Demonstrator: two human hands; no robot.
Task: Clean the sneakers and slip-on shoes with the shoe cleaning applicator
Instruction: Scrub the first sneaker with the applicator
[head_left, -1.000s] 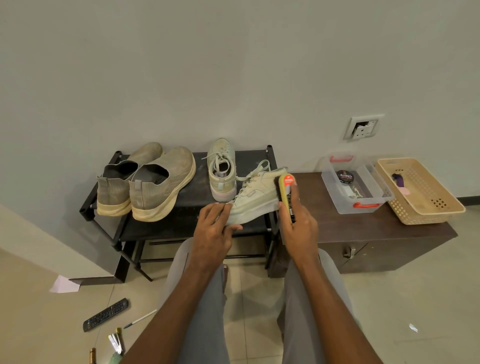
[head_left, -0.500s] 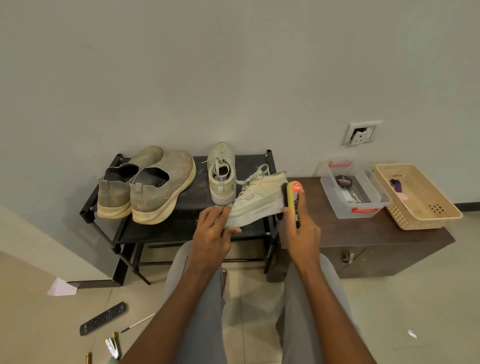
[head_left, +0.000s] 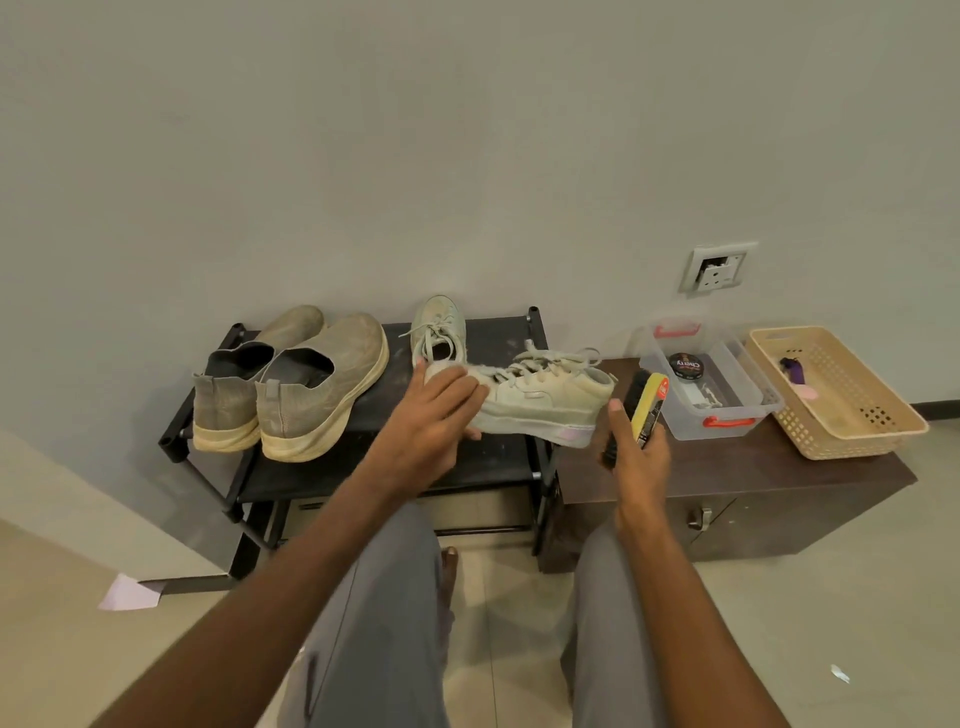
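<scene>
My left hand (head_left: 434, 421) grips the toe end of a pale laced sneaker (head_left: 545, 400), holding it sideways above the black shoe rack (head_left: 363, 467) with its heel to the right. My right hand (head_left: 636, 452) grips the yellow-and-black shoe cleaning applicator (head_left: 647, 408) just right of the heel, apart from it. The second pale sneaker (head_left: 439, 325) stands on the rack behind. Two grey slip-on shoes (head_left: 322, 384) with cream soles sit on the rack's left side.
A dark wooden cabinet (head_left: 753, 478) right of the rack carries a clear plastic box (head_left: 711, 384) with a polish tin and a beige basket (head_left: 836, 395). My grey-trousered legs fill the foreground. A scrap of paper (head_left: 127, 592) lies on the floor at the left.
My left hand has turned the sneaker so it lies more level, heel to the right. The applicator has come off the heel and sits slightly right of it.
</scene>
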